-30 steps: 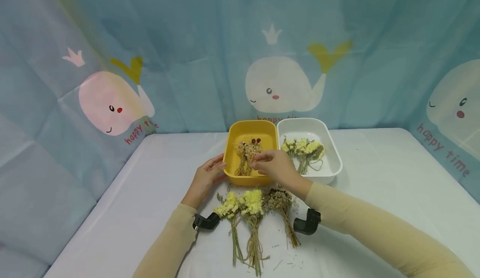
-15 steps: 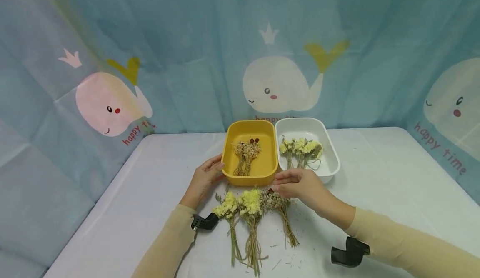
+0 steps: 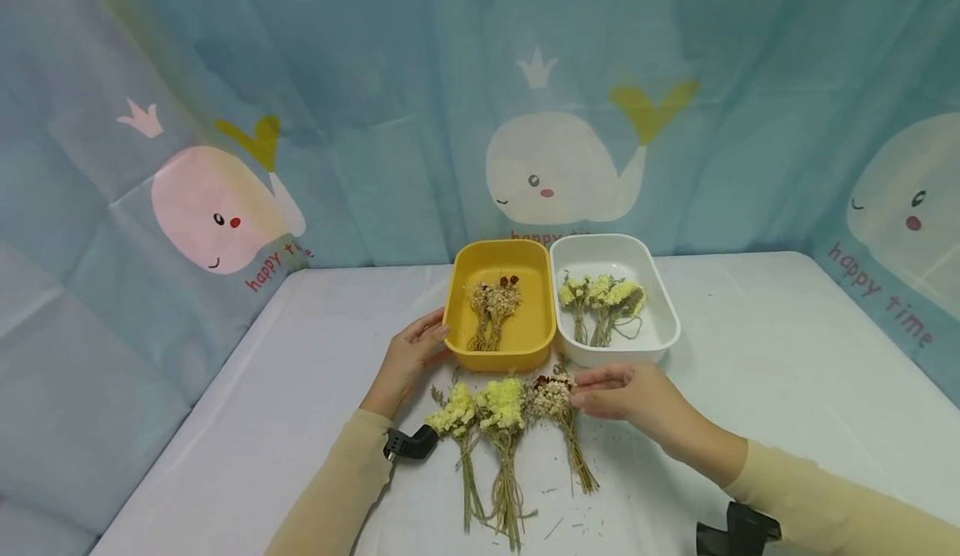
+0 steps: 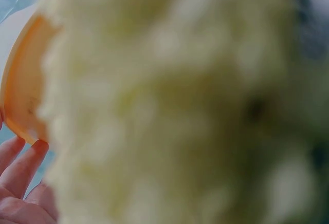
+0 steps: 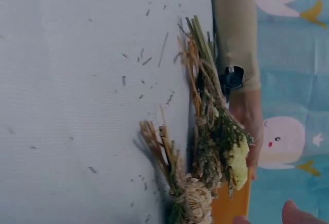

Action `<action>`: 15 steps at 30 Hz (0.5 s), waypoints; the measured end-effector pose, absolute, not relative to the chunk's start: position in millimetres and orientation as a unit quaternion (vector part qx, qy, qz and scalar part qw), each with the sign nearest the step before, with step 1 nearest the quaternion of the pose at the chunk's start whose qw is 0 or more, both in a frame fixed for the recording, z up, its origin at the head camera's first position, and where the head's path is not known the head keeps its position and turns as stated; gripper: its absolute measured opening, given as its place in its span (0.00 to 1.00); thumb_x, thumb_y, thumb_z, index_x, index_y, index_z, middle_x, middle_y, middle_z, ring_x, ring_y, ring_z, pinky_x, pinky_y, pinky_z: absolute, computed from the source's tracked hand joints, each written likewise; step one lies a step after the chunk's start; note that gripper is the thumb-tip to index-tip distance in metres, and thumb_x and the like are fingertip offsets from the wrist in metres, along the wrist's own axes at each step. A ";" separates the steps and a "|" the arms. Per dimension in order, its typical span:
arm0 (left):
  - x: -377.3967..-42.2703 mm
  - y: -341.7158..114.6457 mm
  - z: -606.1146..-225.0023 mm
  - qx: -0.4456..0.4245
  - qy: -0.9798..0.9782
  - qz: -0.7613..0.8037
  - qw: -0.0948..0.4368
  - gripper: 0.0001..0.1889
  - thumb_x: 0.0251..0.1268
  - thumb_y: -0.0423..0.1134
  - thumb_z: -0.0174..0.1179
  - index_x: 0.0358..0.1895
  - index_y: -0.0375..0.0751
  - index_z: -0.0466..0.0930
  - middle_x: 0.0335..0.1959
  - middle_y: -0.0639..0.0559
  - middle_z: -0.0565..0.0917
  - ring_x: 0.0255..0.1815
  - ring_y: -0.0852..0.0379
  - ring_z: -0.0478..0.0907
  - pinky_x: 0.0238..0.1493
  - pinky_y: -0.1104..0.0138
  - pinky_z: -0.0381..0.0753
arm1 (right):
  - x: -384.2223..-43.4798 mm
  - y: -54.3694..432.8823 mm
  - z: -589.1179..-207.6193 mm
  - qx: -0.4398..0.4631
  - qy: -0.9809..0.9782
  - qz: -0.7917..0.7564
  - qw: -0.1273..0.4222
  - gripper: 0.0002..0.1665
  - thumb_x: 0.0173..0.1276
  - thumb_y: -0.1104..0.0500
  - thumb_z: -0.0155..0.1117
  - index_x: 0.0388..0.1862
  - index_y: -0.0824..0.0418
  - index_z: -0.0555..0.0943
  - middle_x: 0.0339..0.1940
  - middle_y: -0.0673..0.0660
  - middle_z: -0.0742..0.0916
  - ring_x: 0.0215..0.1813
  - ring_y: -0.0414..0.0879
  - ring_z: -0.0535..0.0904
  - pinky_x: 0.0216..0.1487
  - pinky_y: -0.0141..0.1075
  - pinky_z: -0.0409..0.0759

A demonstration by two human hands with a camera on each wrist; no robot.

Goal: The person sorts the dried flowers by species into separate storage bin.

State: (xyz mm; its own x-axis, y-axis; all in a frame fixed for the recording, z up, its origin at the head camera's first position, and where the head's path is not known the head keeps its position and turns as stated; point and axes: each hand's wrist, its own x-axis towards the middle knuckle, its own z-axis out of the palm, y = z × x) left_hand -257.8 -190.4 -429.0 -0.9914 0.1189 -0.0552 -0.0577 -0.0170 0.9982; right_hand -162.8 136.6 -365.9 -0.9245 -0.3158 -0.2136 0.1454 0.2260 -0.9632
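Now, on the white cloth-covered surface (image 3: 757, 364), the cream-and-red dried-flower bunch (image 3: 554, 398) is flanked by the right hand (image 3: 637, 395), fingers parted, the yellow plastic tub (image 3: 498, 362) touched by the left hand's (image 3: 405, 363) straight ones, and florets could be crushed by hard pinching!

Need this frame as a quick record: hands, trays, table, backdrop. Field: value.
left_hand: left hand touches left side of yellow tray
right_hand: right hand beside beige-and-red bunch; contact unclear
yellow_tray: two beige dried bunches
white_tray: white tray, right of yellow, holding yellow-topped bunches, apparently three
table: white table; two yellow bunches left of the beige-and-red one; scattered plant bits
backdrop: blue curtain with whale prints
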 end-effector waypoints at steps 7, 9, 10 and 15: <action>-260.3 -191.4 -429.3 0.011 0.702 0.710 0.059 0.26 0.76 0.37 0.54 0.75 0.42 0.65 0.74 0.42 0.69 0.72 0.43 0.71 0.66 0.57 0.81 | -160.4 146.1 -379.9 -0.036 0.778 -0.591 0.208 0.29 0.64 0.54 0.72 0.57 0.73 0.81 0.44 0.56 0.91 0.44 0.41 0.88 0.51 0.39 0.88; -260.6 -191.6 -429.3 0.013 0.703 0.709 0.060 0.26 0.76 0.38 0.54 0.75 0.43 0.65 0.74 0.43 0.70 0.71 0.43 0.71 0.66 0.57 0.81 | -159.7 147.3 -384.6 -0.035 0.771 -0.596 0.222 0.28 0.65 0.54 0.71 0.56 0.73 0.80 0.44 0.56 0.91 0.45 0.43 0.88 0.52 0.39 0.88; -260.5 -191.7 -429.1 0.014 0.703 0.708 0.060 0.27 0.76 0.39 0.55 0.75 0.43 0.65 0.74 0.43 0.70 0.71 0.43 0.71 0.66 0.57 0.81 | -159.2 147.7 -386.9 -0.033 0.766 -0.600 0.229 0.28 0.65 0.55 0.71 0.56 0.74 0.81 0.43 0.56 0.91 0.45 0.45 0.89 0.52 0.39 0.88; -261.7 -192.5 -428.3 0.017 0.701 0.710 0.065 0.28 0.75 0.39 0.56 0.75 0.42 0.64 0.74 0.42 0.69 0.72 0.43 0.70 0.65 0.58 0.82 | -157.6 147.1 -397.0 -0.018 0.749 -0.611 0.255 0.27 0.64 0.57 0.72 0.55 0.75 0.80 0.42 0.58 0.91 0.45 0.48 0.90 0.50 0.41 0.90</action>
